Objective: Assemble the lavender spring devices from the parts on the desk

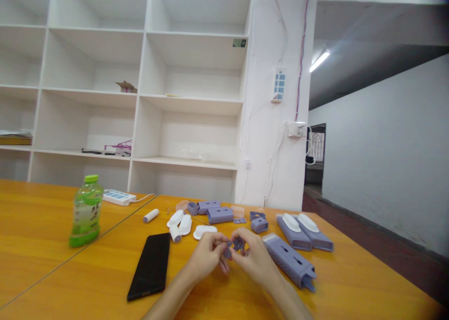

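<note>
Both hands meet over the wooden table (206, 296), fingers pinched around small purple plastic parts (235, 245). My left hand (210, 254) grips one side of them and my right hand (249, 254) the other; the fingers partly hide their shape. Just right of my right hand lies a long purple case (289, 259) with perforated sides and a tongue sticking out of its near end. Beyond my hands is a white ridged oval piece (204, 231), with more white ovals (185, 224) and a white cylinder with a purple end (175, 233) to its left.
A black phone or tablet (150, 266) lies left of my hands, and a green bottle (86, 212) stands farther left. Purple housings (220, 214) sit at the back; two cases (304, 233) topped with white ovals lie right. A power strip (119, 197) and shelves (191, 161) are behind.
</note>
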`<state>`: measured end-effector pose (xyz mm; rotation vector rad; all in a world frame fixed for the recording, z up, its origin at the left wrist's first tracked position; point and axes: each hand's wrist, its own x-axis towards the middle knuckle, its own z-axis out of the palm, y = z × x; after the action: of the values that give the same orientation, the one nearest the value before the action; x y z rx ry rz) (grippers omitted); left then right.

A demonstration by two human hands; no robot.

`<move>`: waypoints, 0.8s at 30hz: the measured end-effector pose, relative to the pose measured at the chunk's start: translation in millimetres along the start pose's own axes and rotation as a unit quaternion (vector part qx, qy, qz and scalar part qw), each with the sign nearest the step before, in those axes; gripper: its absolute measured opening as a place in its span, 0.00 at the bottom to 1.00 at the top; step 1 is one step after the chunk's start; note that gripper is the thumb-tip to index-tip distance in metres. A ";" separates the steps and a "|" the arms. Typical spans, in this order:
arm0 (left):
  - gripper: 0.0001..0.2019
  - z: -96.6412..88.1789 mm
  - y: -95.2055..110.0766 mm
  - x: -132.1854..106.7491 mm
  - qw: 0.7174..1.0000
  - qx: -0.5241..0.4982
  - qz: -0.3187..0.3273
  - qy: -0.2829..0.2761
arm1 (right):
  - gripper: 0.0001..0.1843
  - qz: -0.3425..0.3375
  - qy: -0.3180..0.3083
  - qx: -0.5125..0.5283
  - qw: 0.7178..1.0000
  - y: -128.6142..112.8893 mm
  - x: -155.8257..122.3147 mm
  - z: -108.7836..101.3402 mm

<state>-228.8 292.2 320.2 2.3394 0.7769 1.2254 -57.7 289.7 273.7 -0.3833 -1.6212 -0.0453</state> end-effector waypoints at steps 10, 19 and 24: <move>0.23 -2.7 11.0 0.6 1.000 -0.001 0.010 -0.002 | 0.04 0.006 0.016 0.021 1.000 -4.1 0.0 7.5; 0.26 -2.9 11.8 3.8 0.998 -0.033 0.031 0.037 | 0.03 0.037 0.046 0.106 0.993 -5.4 3.3 14.7; 0.28 7.4 9.1 6.2 0.992 -0.089 0.041 0.078 | 0.12 0.102 0.077 0.214 0.968 -4.5 2.0 24.7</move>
<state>-217.1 288.4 325.2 2.1695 0.5978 1.4642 -82.8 292.2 274.2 -0.2021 -1.3839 0.4156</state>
